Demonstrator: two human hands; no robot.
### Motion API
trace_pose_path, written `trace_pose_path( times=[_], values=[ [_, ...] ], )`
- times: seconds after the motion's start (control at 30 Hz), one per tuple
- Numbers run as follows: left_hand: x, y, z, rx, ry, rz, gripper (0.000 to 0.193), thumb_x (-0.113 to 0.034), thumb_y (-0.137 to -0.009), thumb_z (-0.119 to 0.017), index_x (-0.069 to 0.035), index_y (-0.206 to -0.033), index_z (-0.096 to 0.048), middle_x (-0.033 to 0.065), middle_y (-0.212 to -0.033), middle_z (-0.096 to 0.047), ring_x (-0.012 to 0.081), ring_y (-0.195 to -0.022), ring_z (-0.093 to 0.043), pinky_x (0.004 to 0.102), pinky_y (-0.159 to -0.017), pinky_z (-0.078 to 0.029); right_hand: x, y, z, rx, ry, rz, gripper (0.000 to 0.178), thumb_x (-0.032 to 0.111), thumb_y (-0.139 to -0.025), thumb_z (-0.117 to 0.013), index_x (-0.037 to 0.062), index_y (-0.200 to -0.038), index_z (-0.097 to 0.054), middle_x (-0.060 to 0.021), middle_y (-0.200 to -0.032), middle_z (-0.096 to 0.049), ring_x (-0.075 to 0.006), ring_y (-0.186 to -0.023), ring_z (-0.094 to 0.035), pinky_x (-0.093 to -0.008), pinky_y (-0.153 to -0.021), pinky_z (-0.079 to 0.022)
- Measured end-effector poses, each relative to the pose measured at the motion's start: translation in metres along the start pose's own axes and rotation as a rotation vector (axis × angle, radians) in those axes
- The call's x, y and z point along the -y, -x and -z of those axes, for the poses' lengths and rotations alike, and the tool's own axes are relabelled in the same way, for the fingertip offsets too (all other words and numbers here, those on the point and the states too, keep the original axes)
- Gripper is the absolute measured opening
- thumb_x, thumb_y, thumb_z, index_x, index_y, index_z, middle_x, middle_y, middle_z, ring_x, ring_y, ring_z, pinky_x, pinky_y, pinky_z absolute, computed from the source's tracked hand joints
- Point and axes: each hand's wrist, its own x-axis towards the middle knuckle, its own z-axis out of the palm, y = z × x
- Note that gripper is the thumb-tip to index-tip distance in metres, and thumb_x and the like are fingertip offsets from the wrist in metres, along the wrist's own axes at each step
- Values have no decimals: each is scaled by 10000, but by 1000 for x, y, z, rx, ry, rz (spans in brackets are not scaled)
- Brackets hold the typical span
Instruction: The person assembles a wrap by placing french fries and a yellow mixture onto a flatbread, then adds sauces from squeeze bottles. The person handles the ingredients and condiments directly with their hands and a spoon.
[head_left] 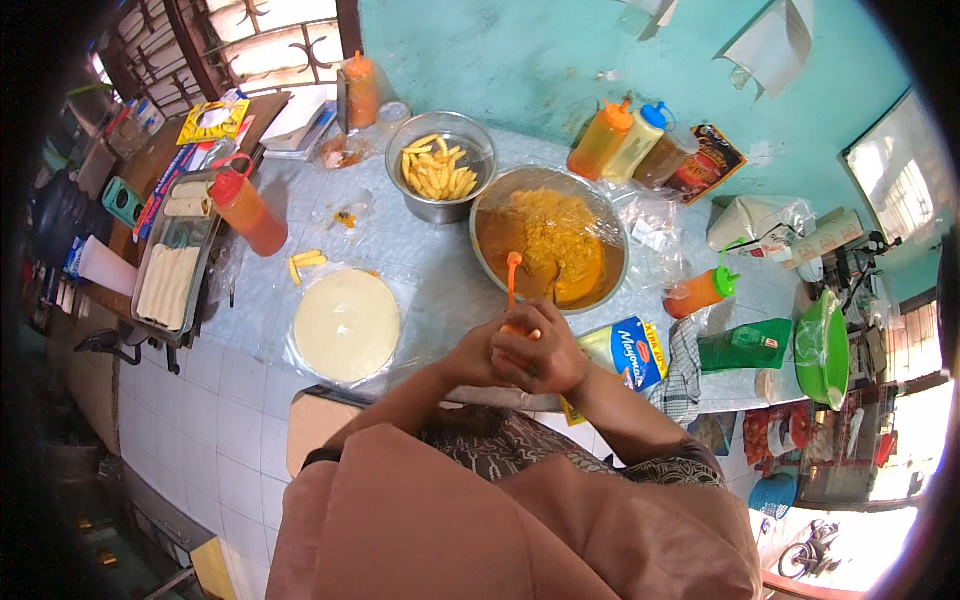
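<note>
My left hand (474, 349) and my right hand (556, 356) are closed together in front of me, over the table's near edge. A thin orange stem with a small rounded tip (513, 262) sticks up from between them. The rest of this item is hidden by my fingers, so its kind does not show. Just beyond lies a steel bowl (477, 250) of orange-yellow shredded filling (556, 230), partly covered with clear plastic. A round, pale flatbread wrapper (347, 325) rests on clear plastic to the left of my hands, with a few fries (306, 262) beside it.
A steel bowl of fries (438, 172) stands behind. Squeeze bottles (600, 140) line the wall, with a red-capped bottle (250, 212) left and a green-capped one (700, 292) right. A tray of rolls (168, 285), a mayonnaise pouch (635, 352), a cloth (682, 375) and a green basin (828, 350) surround the workspace.
</note>
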Motion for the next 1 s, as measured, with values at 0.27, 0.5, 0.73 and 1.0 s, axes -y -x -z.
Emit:
trace_pose_path(
  times=[0.27,0.5,0.73,1.0],
  values=[
    [-14,22,-47,-330,-699,-193,509,-154,-687,-696,-57,-1138,-482,130,-1094,-520,375,-987,-497,470,-858,-388,8,24,9,-49,4,-72,270,202,-634,-718,106,-878,-653,-127,-942,-553,-306,-843,-523,-409,-738,-421],
    [-31,3,-4,113,-146,-90,520,-178,-662,-768,-77,-1104,-513,102,-1063,-535,243,-1013,-542,370,-848,-442,14,17,6,17,-68,-9,273,233,-646,-713,111,-878,-636,-105,-947,-550,-316,-867,-510,-415,-752,-409],
    [-3,9,-66,-626,-351,-221,404,-142,-754,-679,-40,-1089,-477,157,-1053,-520,296,-987,-550,375,-839,-450,17,20,-5,-153,104,-203,231,208,-636,-705,125,-845,-655,-107,-922,-558,-297,-810,-517,-398,-720,-420],
    [-17,9,-4,75,-226,-46,629,-171,-672,-718,-57,-1223,-437,163,-1219,-472,336,-1144,-464,415,-990,-354,22,19,3,-80,67,-106,264,222,-633,-704,128,-870,-635,-99,-947,-553,-301,-855,-510,-409,-749,-416]
  ],
)
